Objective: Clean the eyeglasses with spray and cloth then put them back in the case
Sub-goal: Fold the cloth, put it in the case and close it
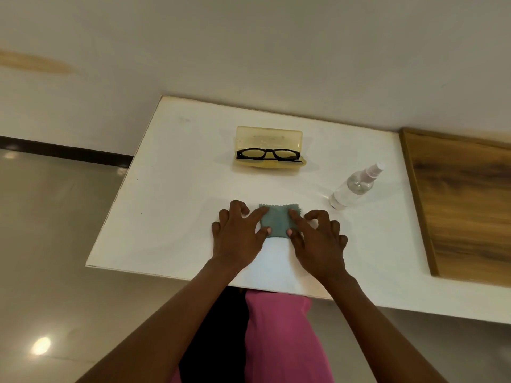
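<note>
Both hands pressed flat on the grey-green cloth (pixel 277 221) near the tabletop (pixel 171 194) front edge: left hand (pixel 237 234) and right hand (pixel 318 239) with fingers spread, gripping nothing. Black eyeglasses (pixel 268 154) sat in the open yellow case (pixel 269 139) behind. Spray bottle (pixel 355 187) stood right of the cloth, apart.

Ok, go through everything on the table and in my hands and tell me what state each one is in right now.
Case: open, lid up, on the table.
Eyeglasses: folded, lying in the open case.
Spray bottle: upright, capped, untouched.
Cloth: flat on the table, pinned at both sides.
Left hand: index finger and thumb pressing on the cloth.
Right hand: index finger and thumb pressing on the cloth.
</note>
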